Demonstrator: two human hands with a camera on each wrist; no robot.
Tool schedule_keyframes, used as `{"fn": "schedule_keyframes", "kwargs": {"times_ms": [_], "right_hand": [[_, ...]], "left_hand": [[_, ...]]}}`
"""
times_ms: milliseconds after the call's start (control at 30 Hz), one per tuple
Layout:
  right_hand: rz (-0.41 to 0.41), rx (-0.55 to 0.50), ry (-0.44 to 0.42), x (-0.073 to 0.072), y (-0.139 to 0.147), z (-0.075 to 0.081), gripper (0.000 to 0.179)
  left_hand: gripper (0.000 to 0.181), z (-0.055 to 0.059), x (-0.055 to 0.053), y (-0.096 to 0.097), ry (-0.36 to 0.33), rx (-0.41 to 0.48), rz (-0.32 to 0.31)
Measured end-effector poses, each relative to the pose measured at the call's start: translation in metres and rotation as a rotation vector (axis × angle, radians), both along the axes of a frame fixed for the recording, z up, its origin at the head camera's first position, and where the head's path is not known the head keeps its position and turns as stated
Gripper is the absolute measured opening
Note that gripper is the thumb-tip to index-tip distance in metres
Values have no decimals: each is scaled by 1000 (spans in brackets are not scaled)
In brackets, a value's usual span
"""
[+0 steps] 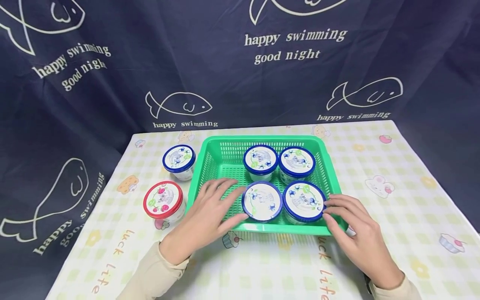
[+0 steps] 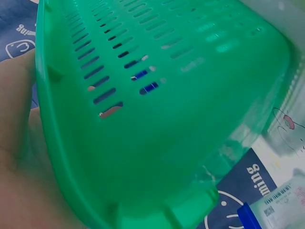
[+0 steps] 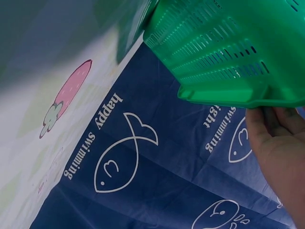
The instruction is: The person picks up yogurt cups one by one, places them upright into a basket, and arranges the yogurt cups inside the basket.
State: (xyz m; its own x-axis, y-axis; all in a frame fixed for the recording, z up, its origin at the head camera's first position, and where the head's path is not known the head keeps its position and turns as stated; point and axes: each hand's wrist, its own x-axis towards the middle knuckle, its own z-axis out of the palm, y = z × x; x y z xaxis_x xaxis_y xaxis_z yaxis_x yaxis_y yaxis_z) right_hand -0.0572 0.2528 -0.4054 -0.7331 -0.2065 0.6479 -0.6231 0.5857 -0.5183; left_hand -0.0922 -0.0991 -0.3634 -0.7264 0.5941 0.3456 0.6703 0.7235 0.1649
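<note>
A green plastic basket (image 1: 221, 227) holds several blue-lidded tubs. Two stand behind, the back-left tub (image 1: 261, 158) and the back-right tub (image 1: 297, 161). In front of them are the front-left tub (image 1: 262, 201) and the front-right tub (image 1: 304, 201). My left hand (image 1: 210, 208) reaches over the basket's left side, thumb and fingers spread and relaxed at the front-left tub's left edge. At the right, my right hand (image 1: 354, 229) has its fingertips by the front-right tub's outer edge. Both wrist views show mainly the basket's slotted wall, hiding the fingertips' contact.
Left of the basket, a red-lidded tub (image 1: 163, 201) stands in front of another blue-lidded tub (image 1: 179, 160). A checked, cartoon-printed cloth (image 1: 408, 225) covers the table. A dark blue curtain (image 1: 240, 83) with fish drawings hangs behind and at the sides.
</note>
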Motion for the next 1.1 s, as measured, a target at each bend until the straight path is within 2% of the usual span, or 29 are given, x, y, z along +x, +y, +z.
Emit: {"fn": "schedule_keyframes", "kwargs": {"times_ms": [167, 333, 733, 1100], "right_hand": [[-4, 3, -8, 0, 0, 0, 11], [-2, -5, -10, 0, -1, -1, 12], [-10, 0, -13, -1, 0, 1, 12], [-13, -3, -5, -2, 0, -1, 11]], "left_hand": [[55, 2, 0, -7, 0, 32, 13], [56, 3, 0, -15, 2, 24, 39], [56, -4, 8, -31, -36, 53, 111], [53, -10, 15, -52, -6, 115, 172]]}}
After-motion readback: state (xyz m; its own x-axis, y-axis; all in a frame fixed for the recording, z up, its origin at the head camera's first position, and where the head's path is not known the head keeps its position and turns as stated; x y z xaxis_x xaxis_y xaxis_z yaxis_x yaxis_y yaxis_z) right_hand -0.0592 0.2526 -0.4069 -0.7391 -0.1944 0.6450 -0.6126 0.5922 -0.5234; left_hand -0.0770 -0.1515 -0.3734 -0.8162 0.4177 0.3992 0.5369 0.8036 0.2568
